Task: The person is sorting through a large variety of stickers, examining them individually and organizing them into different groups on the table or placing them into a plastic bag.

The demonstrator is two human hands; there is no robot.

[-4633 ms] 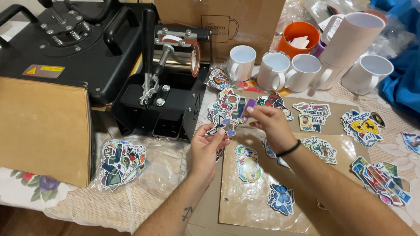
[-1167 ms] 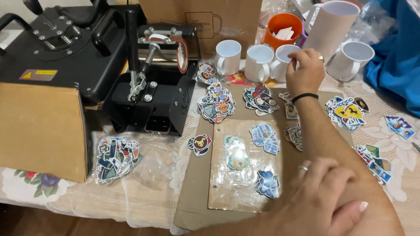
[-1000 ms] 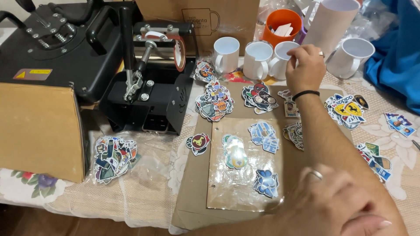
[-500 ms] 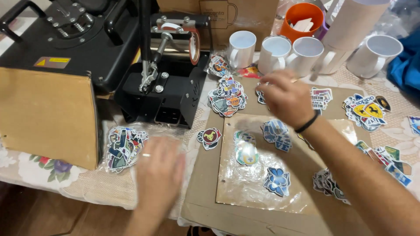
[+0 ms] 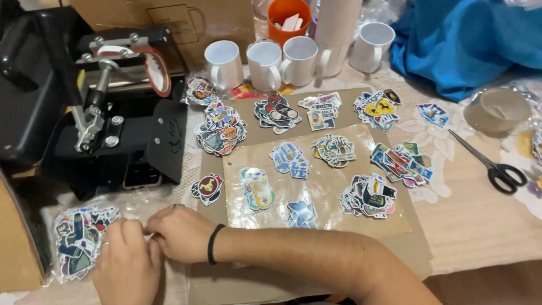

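Both hands are met at the near left: left hand, right hand. Sticker bag lies just left, press behind, mugs farther back, scissors far right.

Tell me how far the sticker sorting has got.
Done: many sticker piles lie grouped on the cardboard sheet and clear film. In hand: the left hand and right hand meet beside a bagged sticker pack, fingers together. Left: that pack looks unsorted; the white mugs and mug press stand untouched.
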